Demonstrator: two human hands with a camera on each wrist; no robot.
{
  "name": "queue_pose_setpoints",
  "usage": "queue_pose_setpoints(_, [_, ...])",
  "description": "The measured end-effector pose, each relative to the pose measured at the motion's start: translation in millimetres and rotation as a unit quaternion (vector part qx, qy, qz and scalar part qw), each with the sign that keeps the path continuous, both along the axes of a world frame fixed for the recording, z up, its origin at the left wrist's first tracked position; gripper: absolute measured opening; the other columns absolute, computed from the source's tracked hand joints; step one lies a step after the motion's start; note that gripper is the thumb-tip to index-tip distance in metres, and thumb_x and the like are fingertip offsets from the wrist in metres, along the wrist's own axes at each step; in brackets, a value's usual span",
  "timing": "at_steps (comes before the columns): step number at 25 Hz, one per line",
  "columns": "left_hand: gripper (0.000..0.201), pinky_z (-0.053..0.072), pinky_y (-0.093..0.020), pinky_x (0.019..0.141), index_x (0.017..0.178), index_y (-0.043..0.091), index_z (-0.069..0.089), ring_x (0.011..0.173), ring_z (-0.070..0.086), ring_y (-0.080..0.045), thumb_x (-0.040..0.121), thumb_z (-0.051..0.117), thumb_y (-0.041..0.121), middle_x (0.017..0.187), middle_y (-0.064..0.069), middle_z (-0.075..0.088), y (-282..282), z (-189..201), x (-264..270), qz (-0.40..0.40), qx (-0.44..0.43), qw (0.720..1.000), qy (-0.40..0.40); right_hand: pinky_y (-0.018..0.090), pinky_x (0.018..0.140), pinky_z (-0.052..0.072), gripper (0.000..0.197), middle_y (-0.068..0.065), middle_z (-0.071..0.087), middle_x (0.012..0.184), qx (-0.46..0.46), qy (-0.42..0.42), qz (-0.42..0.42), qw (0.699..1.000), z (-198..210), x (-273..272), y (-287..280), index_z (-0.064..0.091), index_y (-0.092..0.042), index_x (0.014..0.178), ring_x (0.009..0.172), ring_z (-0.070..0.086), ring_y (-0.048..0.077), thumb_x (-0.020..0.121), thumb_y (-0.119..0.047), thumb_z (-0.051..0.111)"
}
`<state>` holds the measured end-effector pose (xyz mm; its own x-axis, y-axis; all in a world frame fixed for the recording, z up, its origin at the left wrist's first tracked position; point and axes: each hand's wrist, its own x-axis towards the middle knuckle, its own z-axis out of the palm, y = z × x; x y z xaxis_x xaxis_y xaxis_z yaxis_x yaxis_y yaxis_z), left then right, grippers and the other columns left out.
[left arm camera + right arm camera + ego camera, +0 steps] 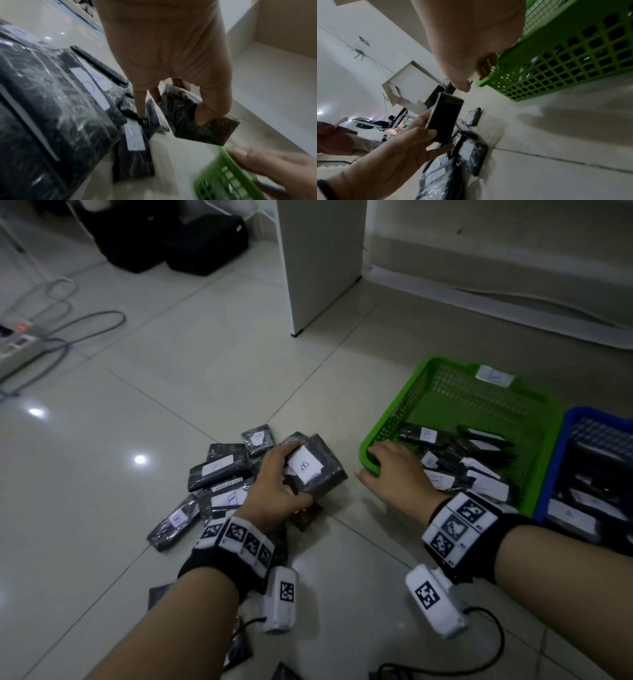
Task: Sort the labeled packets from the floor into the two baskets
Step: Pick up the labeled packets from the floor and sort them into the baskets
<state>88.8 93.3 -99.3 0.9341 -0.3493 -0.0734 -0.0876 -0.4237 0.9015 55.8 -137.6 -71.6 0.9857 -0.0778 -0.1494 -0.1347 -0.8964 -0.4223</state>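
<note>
Overall, two baskets are seen on the floor (239, 354): a green basket (387, 428) and, touching its right side, a blue basket (579, 414). The right hand (394, 470) is laid palm-down over the green basket's near-left rim, fingers straight and holding nothing. Just left of that basket, the left hand (274, 484) is raised, its fingers curled round one packet (320, 470) labeled "B", above a loose pile of packets (219, 470).

The head view looks steeply down from above at the tiled floor (205, 354), both forearms reaching away from it. The left wrist view sits low and close, facing along the left hand (164, 54). The right wrist view, equally close, faces leftward. All three share the held packet (315, 470) and the green basket (394, 422).
</note>
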Motion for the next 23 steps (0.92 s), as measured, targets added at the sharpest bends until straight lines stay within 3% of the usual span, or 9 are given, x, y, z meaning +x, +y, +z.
queue_pose_setpoints(2, [0.096,0.045,-0.043,0.102,0.134,0.037,0.036,0.124,0.046,-0.014,0.049,0.080,0.026,0.133,0.005,0.038,14,3,5,0.049,-0.042,0.997,0.049,0.037,0.107,0.032,0.046,0.010,0.046,0.132,0.016,-0.068,-0.023,0.997,1,1,13,0.049,-0.011,0.130,0.126,0.037,0.027,0.088,-0.027,0.057])
queue_pose_setpoints(4, [0.097,0.046,-0.049,0.101,0.131,0.039,0.037,0.124,0.048,-0.019,0.045,0.080,0.024,0.134,-0.001,0.037,29,4,6,0.100,-0.066,0.990,0.078,0.030,0.102,0.033,0.038,0.007,0.049,0.121,0.049,-0.138,0.010,0.989,-1,3,28,0.056,-0.013,0.122,0.119,0.040,0.023,0.084,-0.013,0.057])
queue_pose_setpoints(6, [0.095,0.046,-0.050,0.100,0.127,0.044,0.041,0.123,0.048,-0.023,0.043,0.081,0.023,0.136,-0.008,0.036,43,3,6,0.140,-0.096,0.980,0.106,0.027,0.094,0.037,0.028,0.007,0.055,0.111,0.089,-0.118,0.052,0.988,-11,8,47,0.063,-0.012,0.110,0.112,0.046,0.021,0.084,-0.007,0.056])
queue_pose_setpoints(9, [0.096,0.049,-0.056,0.093,0.126,0.049,0.041,0.118,0.052,-0.032,0.050,0.082,0.008,0.136,-0.010,0.036,55,13,2,0.155,-0.139,0.968,0.138,0.029,0.090,0.044,0.023,0.011,0.058,0.111,0.110,0.022,0.034,0.993,-33,13,74,0.067,-0.009,0.107,0.106,0.056,0.026,0.086,-0.015,0.058])
queue_pose_setpoints(11, [0.094,0.051,-0.059,0.087,0.131,0.043,0.040,0.113,0.058,-0.032,0.062,0.078,-0.009,0.133,-0.005,0.044,61,17,0,0.143,-0.193,0.955,0.175,0.031,0.091,0.044,0.041,0.013,0.052,0.116,0.084,0.094,0.008,0.992,-49,11,92,0.060,-0.008,0.114,0.108,0.052,0.028,0.081,-0.032,0.067])
queue_pose_setpoints(15, [0.093,0.055,-0.055,0.081,0.133,0.047,0.039,0.107,0.061,-0.029,0.069,0.074,-0.011,0.129,0.003,0.047,66,23,-3,0.149,-0.242,0.937,0.205,0.035,0.088,0.041,0.061,0.013,0.048,0.115,0.029,0.113,-0.010,0.993,-62,5,116,0.048,-0.008,0.112,0.109,0.048,0.031,0.070,-0.043,0.075])
queue_pose_setpoints(18, [0.097,0.058,-0.047,0.075,0.136,0.043,0.030,0.103,0.061,-0.027,0.071,0.070,-0.015,0.126,-0.002,0.047,63,26,-2,0.172,-0.273,0.921,0.217,0.030,0.068,0.042,0.041,0.009,0.057,0.094,0.153,0.109,-0.057,0.981,-49,8,107,0.047,-0.009,0.101,0.088,0.056,0.027,0.080,-0.036,0.068])
queue_pose_setpoints(20, [0.090,0.059,-0.046,0.070,0.133,0.033,0.028,0.107,0.059,-0.028,0.071,0.068,-0.019,0.130,-0.005,0.044,52,32,-1,0.178,-0.300,0.914,0.209,0.027,0.059,0.039,0.024,0.001,0.057,0.082,0.214,0.074,-0.082,0.970,-33,8,90,0.047,-0.013,0.094,0.075,0.055,0.021,0.081,-0.022,0.065])
queue_pose_setpoints(23, [0.082,0.058,-0.048,0.074,0.132,0.025,0.031,0.111,0.058,-0.031,0.072,0.064,-0.020,0.127,-0.008,0.048,27,45,4,0.160,-0.326,0.909,0.205,0.027,0.050,0.046,0.017,0.000,0.059,0.078,0.293,-0.009,-0.119,0.948,-3,2,63,0.050,-0.015,0.092,0.064,0.060,0.019,0.081,-0.009,0.061])
